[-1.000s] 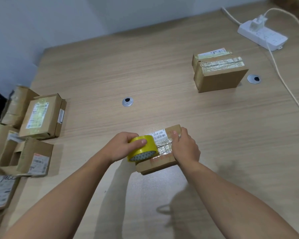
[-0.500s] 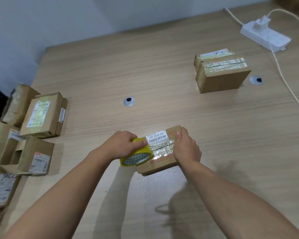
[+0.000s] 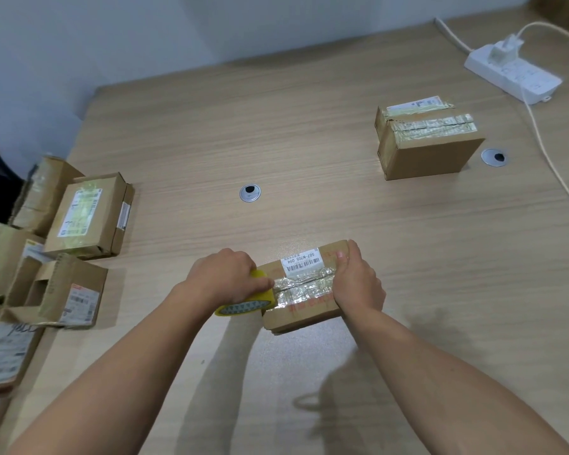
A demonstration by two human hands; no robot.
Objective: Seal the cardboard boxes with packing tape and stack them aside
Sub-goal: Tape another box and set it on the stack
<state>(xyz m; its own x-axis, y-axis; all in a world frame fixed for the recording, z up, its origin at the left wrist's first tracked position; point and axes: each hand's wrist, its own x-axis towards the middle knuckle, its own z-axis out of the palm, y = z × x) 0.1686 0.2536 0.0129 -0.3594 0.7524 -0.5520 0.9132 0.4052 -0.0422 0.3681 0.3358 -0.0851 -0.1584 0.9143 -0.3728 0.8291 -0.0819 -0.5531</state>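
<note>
**Operator:** Where is the box I am working on?

**Spotter:** The small cardboard box [image 3: 304,290] lies flat on the wooden table [image 3: 309,133], right in front of you and between your two hands. A shiny, wrinkled strip of tape [image 3: 304,284] runs across its top from left to right, just below a white barcode label [image 3: 302,261].

**Operator:** And my left hand?

**Spotter:** Your left hand [image 3: 225,279] is curled over the yellow tape roll [image 3: 247,305] and grips it from above. The roll sits against the box's left end, low by the table and tilted so its open core faces you (the printed inner ring shows). One finger stretches to where the tape meets the box's left edge.

**Operator:** The right one?

**Spotter:** Your right hand [image 3: 355,284] clasps the box's right end. Its fingers are wrapped round that end, and one fingertip presses on the top near the far edge.

**Operator:** What else is on the table?

**Spotter:** A larger taped box [image 3: 424,142] stands well apart at the far right, with tape across its top. Just beside it is a round metal grommet [image 3: 494,156]. Beyond that lies a white power strip [image 3: 513,73] with a plug in it, and a pale cable [image 3: 546,152] runs down the right side. A second grommet [image 3: 250,193] sits in the middle of the table, beyond your hands. Along the left edge is a cluster of labelled boxes [image 3: 89,215], and one of them, near you, has its flaps open.
</note>
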